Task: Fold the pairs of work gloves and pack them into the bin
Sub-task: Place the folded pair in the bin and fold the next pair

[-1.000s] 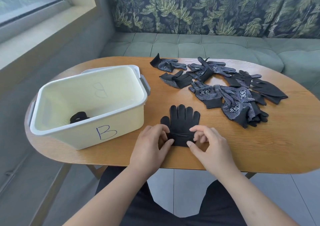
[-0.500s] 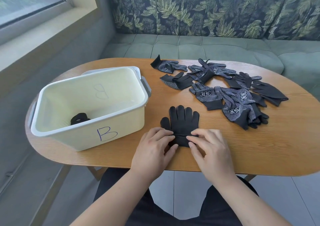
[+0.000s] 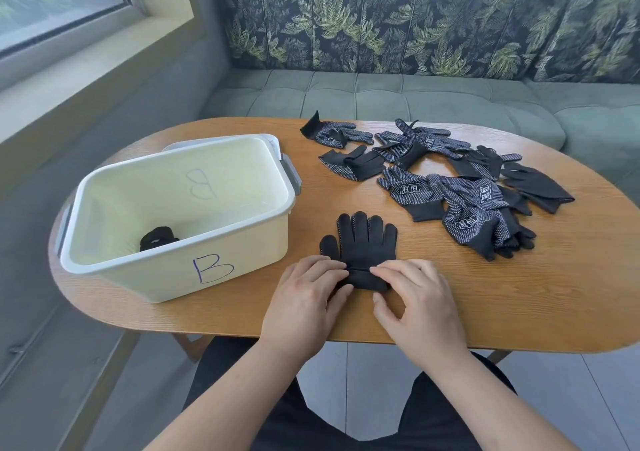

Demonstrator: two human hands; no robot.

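Observation:
A stacked pair of black work gloves (image 3: pixel 360 243) lies flat near the table's front edge, fingers pointing away from me. My left hand (image 3: pixel 308 298) and my right hand (image 3: pixel 415 298) both pinch its cuff, which is turned up into a short fold. A cream bin (image 3: pixel 242 263) marked "B" stands to the left, and a folded black glove bundle (image 3: pixel 157 237) lies inside it. Several loose dotted gloves (image 3: pixel 464 201) are scattered across the far right of the table.
The wooden oval table (image 3: pixel 519 295) has bare wood to the right of my hands. A grey lid (image 3: pixel 273 142) sticks out behind the bin. A green sofa (image 3: pixel 381 94) with leaf-patterned cushions runs behind the table, and a window sill is at the left.
Both hands have closed in on the cuff and rolled it a little way toward the glove's fingers. The camera view has shifted slightly.

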